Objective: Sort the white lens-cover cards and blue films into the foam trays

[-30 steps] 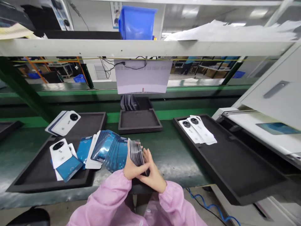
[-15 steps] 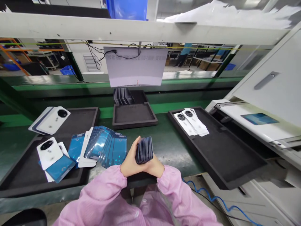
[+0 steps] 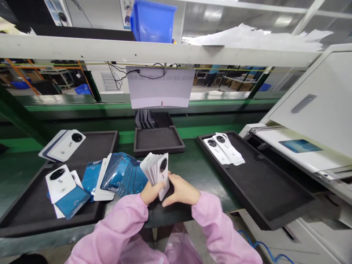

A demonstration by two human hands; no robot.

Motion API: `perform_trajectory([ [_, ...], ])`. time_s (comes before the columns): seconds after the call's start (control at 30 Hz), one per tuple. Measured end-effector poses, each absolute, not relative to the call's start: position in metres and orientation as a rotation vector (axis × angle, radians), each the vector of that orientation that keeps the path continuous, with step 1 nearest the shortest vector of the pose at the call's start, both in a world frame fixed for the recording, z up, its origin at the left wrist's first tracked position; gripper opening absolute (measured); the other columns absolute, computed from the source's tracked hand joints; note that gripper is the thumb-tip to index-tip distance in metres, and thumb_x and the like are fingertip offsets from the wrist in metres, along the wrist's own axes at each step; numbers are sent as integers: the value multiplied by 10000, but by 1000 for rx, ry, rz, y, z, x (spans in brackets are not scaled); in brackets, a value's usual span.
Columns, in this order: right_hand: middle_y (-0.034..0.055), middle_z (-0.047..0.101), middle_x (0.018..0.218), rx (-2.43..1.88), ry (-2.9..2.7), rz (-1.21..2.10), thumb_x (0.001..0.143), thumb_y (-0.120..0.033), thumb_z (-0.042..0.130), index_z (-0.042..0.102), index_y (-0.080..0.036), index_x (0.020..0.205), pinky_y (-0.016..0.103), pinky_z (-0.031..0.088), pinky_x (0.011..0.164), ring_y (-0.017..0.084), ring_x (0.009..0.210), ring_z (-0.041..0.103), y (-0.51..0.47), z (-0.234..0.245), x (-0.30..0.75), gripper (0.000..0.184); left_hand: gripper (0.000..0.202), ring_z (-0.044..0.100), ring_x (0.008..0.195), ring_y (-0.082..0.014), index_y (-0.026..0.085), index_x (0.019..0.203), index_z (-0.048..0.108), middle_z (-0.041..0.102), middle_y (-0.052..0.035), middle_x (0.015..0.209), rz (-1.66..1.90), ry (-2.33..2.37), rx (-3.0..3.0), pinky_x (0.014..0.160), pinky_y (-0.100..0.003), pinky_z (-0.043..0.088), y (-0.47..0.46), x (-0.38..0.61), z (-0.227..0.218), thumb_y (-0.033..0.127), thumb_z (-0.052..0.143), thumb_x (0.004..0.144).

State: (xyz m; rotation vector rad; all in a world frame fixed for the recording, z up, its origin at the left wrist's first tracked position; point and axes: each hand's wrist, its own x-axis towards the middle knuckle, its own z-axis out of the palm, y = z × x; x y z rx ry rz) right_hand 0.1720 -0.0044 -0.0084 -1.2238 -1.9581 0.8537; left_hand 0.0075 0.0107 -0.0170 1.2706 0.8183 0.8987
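A fanned stack of white phone back covers [image 3: 154,167] with round black camera areas stands tilted at the bench's front edge. My left hand [image 3: 153,191] is closed around its lower left side, the thumb across the front cover. At the stack's right edge is my right hand [image 3: 181,189], thumb spread away from the fingers; its fingertips are partly hidden behind the covers. Just left of my hands lies a fanned row of blue-filmed covers [image 3: 118,172]. More white covers [image 3: 59,181] rest on the black left tray [image 3: 24,200].
Dark thin panels [image 3: 145,119] stand in a small black tray [image 3: 159,139] below the monitor [image 3: 161,88]. The right tray [image 3: 264,190] holds a few white covers [image 3: 224,148]. Beside it is a white machine [image 3: 297,146] with a blue-filmed piece on its bed.
The stack has turned from its dark edges facing me to showing white camera faces, fanned leftward. My right hand has loosened and spread its thumb. The camera view has tilted up.
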Motion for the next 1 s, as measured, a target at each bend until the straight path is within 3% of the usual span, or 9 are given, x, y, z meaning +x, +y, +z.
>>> perform_trajectory([
  [0.07,116,619,1059,-1286,-1813,904,507,-402,796,629,-176,992,453,464,867,285,994,594,5,9,189,560,413,577,1070,-325,135,1019,643,663,-138,1081,822,751,1194,930,-510,412,14,2,-6,265,495,656],
  [0.17,105,614,1108,-1111,-1468,1180,617,-419,729,535,-195,1155,390,510,787,238,978,612,26,27,191,615,443,648,911,-334,123,975,672,693,-145,995,653,611,1031,786,-510,493,14,-5,10,245,488,590],
  [0.3,37,675,879,-717,-1277,1612,644,-371,718,590,-174,1032,290,531,653,167,748,645,50,25,159,454,380,653,885,-289,118,964,683,699,-136,982,497,519,758,790,-448,501,12,-11,20,200,571,610],
  [0.43,31,679,882,-680,-1116,1579,640,-351,717,584,-184,1022,277,531,643,174,761,650,60,10,143,438,469,528,1132,-344,150,1149,593,601,-158,1199,492,419,663,802,-495,497,9,-21,13,312,627,710],
  [0.5,40,682,903,-716,-1104,1567,626,-351,721,576,-183,1042,293,532,654,193,790,653,62,3,146,472,520,499,1166,-360,184,1196,549,570,-155,1240,466,400,655,750,-486,522,5,-22,6,254,660,694],
  [0.63,51,681,957,-726,-1108,1677,631,-344,709,572,-178,1088,336,527,729,217,838,654,62,-4,155,505,453,585,1050,-338,174,1144,566,615,-159,1150,518,542,617,636,-401,563,-5,-15,-6,191,663,702],
  [0.8,65,656,1067,-744,-1040,1713,617,-341,732,562,-185,1141,383,503,834,245,940,633,57,-4,155,572,371,658,806,-243,144,1031,598,669,-114,930,583,743,661,592,-348,570,-10,-12,-8,269,710,700],
  [0.9,68,669,1042,-848,-976,1689,663,-305,713,566,-188,1149,390,500,846,244,937,635,54,-3,154,521,356,656,624,-194,114,978,616,677,-92,768,562,728,616,558,-332,560,-7,-17,-1,338,699,714],
  [1.0,59,691,968,-899,-903,1723,687,-277,702,590,-193,1111,378,516,805,239,887,651,51,-2,157,447,431,668,639,-224,100,1015,627,692,-123,791,540,588,479,576,-372,561,-3,-20,6,422,659,731],
])
